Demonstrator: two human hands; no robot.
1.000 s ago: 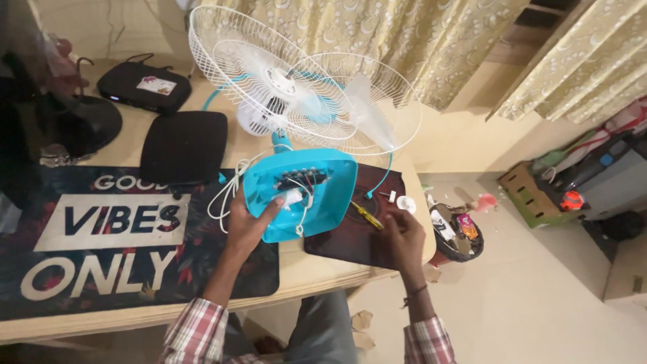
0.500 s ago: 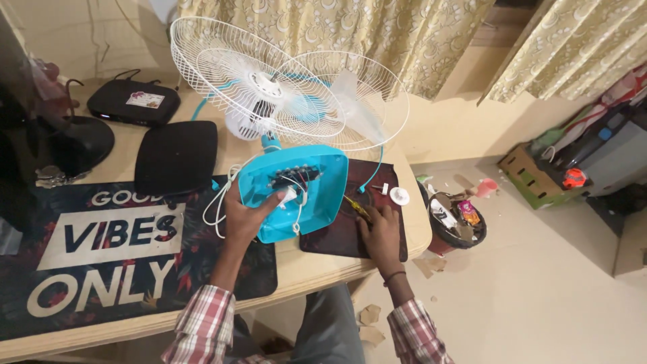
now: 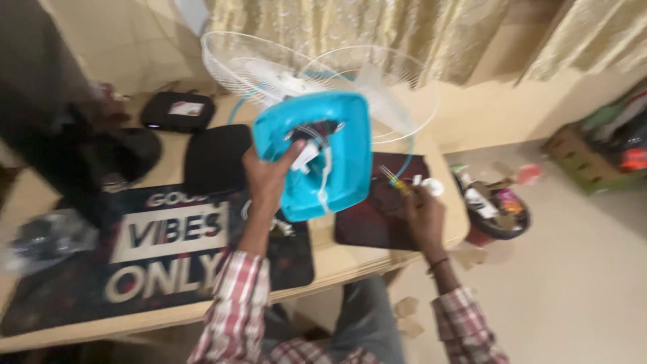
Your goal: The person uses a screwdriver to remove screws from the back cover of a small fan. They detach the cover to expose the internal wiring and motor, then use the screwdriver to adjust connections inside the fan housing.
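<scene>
Left hand (image 3: 269, 178): gripping the turquoise fan base (image 3: 317, 152), lifting it above the desk (image 3: 350, 259).
Right hand (image 3: 423, 219): closing around a yellow screwdriver (image 3: 397, 183), right of the base.
Advice: keeping the base steady likely protects its loose wires (image 3: 323, 182).

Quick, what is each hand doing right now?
Left hand: closed, gripping the turquoise plastic fan base, thumb among its wires.
Right hand: on the dark red mat, at a yellow-handled screwdriver; grip cannot be told.
</scene>
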